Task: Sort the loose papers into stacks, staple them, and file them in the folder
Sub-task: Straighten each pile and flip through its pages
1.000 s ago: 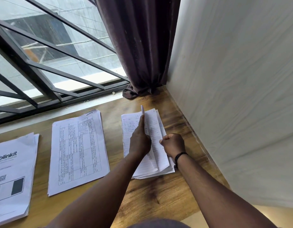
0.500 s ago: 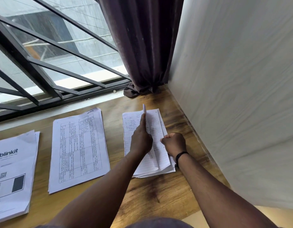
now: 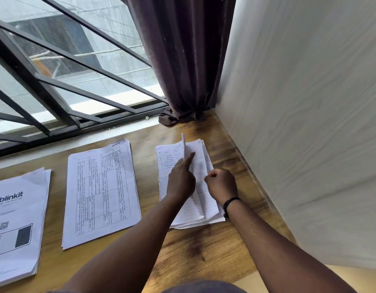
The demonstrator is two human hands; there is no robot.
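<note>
Three paper stacks lie on the wooden desk: a "blinkit" printed stack at left, a stack of printed tables in the middle, and handwritten lined papers at right. My left hand holds a lifted sheet that stands on edge above the lined stack, its index finger stretched along the sheet. My right hand is curled in a fist at the stack's right edge and pinches the turned-over sheets. No stapler or folder is in view.
A white wall runs close along the desk's right side. A dark curtain hangs into the far corner, and a barred window lines the back. Bare wood shows in front of the stacks.
My left index finger has tilted to the right across the lined page. The lifted sheet still stands on edge, and my right fist has hardly moved.
</note>
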